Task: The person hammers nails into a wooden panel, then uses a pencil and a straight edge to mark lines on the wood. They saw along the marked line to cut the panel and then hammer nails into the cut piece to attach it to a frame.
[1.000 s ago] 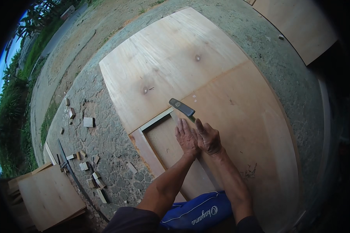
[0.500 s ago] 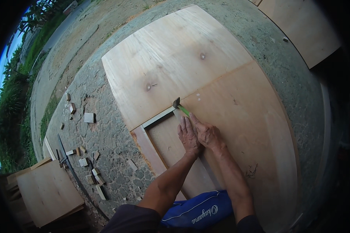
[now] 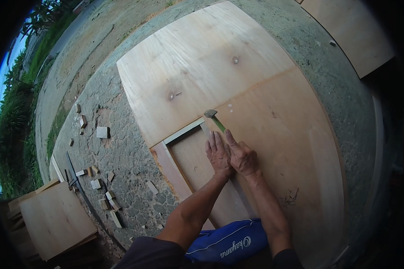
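Observation:
My right hand [image 3: 243, 159] grips the green handle of a hammer [image 3: 211, 114], its index finger stretched along the handle. The hammer head is over the wooden panel, near the inner corner of a rectangular opening [image 3: 188, 150]. My left hand [image 3: 219, 157] lies flat beside it, fingers stretched out on the wooden strip along the opening's right side. A pale plywood sheet [image 3: 188, 58] covers the far part, and a browner sheet [image 3: 296, 148] lies on the right. A short strip [image 3: 184, 130] edges the opening's far end.
Small wood offcuts [image 3: 102, 132] are scattered on the rough concrete at left. Stacked plywood pieces [image 3: 54, 219] stand at lower left. Loose nails [image 3: 291, 197] lie on the right sheet. A blue bag-like item [image 3: 226, 242] is close to my body. Another sheet [image 3: 350, 31] is at far right.
The hammer head has come up off the corner and moved slightly right, with my right hand tilting along. My left hand stays in place.

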`<state>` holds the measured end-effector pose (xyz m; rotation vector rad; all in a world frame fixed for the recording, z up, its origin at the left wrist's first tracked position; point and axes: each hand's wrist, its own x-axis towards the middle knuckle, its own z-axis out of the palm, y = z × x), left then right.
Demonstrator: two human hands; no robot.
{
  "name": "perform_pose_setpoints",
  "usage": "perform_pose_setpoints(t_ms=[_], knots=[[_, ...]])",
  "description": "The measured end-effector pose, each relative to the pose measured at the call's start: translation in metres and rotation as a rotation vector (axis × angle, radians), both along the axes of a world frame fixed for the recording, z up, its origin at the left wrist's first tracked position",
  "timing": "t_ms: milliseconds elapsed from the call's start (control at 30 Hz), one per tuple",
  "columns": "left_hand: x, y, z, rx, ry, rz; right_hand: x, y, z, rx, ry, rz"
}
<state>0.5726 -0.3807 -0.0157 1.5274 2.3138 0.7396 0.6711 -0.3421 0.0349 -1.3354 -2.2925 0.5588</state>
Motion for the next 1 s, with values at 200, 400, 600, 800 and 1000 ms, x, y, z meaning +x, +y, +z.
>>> perform_pose_setpoints(t_ms=[200,400,600,800,1000], knots=[[0.0,-0.003,0.007,-0.017,0.002,0.014,-0.006,0.007,0.005,0.017,0.167,-0.023],[-0.001,-0.004,0.003,-0.015,0.023,0.012,-0.003,0.011,-0.001,-0.08,-0.062,-0.001],[0.0,-0.003,-0.003,-0.011,0.059,-0.038,0.005,0.001,0.009,-0.013,-0.018,0.048],[0.0,-0.005,0.012,-0.116,0.238,-0.131,-0.02,0.014,0.017,-0.047,0.115,-0.038],[-0.006,0.0,-0.006,-0.038,0.096,-0.067,-0.013,0.011,0.004,0.018,-0.11,0.031]])
